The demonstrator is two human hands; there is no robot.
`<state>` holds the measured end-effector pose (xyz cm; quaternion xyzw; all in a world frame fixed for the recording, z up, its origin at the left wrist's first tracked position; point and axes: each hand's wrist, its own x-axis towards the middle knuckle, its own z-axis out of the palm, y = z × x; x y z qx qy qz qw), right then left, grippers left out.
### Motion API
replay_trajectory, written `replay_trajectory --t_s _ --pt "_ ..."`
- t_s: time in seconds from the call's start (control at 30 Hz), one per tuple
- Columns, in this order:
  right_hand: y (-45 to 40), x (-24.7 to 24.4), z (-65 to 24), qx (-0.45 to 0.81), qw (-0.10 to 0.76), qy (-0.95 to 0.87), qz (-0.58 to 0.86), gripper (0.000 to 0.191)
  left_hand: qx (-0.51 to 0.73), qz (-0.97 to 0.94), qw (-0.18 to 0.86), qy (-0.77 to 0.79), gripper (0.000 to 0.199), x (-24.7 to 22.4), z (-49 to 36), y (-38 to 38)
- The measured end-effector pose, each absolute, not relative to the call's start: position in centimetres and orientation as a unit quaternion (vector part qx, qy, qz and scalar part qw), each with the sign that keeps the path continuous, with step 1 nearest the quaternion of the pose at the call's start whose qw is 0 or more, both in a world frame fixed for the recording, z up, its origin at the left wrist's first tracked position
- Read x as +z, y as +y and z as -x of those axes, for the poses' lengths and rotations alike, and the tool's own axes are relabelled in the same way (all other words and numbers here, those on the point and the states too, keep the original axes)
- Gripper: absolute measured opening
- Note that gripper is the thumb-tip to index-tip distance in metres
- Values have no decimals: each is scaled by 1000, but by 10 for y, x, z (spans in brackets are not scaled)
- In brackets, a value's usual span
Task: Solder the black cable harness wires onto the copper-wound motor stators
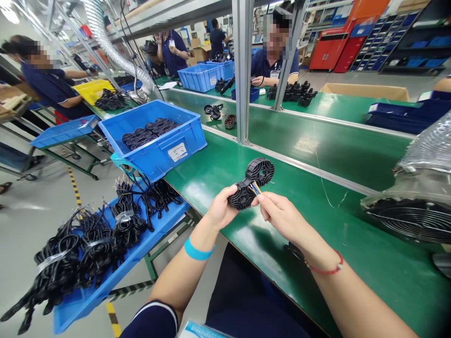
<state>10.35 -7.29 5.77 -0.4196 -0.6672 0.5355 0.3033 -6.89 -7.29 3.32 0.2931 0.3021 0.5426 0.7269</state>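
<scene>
My left hand [222, 206] grips a black plastic part [243, 193] made of two joined round sections with a ribbed, patterned face. It is held above the green workbench. Thin coloured wires [255, 188], yellow, blue and reddish among them, show at the part's narrow middle. My right hand [278, 211] pinches these wires between thumb and fingertips, close against the part. Whether the wires pass through the part cannot be made out. Under my right forearm, a dark object [294, 251] lies on the bench, partly hidden.
A blue bin [155, 145] of black ribbed parts stands at left. Below it, a blue tray [141, 256] carries bundled black cables [95, 244]. A metal post [242, 70] rises ahead; a ducted round grille [412, 218] sits at right. Co-workers sit and stand beyond.
</scene>
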Motion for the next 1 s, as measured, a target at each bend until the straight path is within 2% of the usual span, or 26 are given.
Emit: replay_trajectory --t_s 0.4,0.67,0.77,0.9,1.0 --pt "-74 65 -102 548 250 -674 429 37 547 -314 712 310 37 33 71 -75" --pt "-76 70 -100 618 219 -630 416 29 550 -316 704 318 39 32 71 -77" --pt "-77 74 -101 645 220 -608 407 31 545 -356 690 317 39 33 77 -77" --pt "-76 74 -102 647 239 -597 410 35 472 -475 676 306 44 37 83 -78" --pt "-78 67 -106 623 254 -612 415 29 474 -495 655 319 46 38 82 -79"
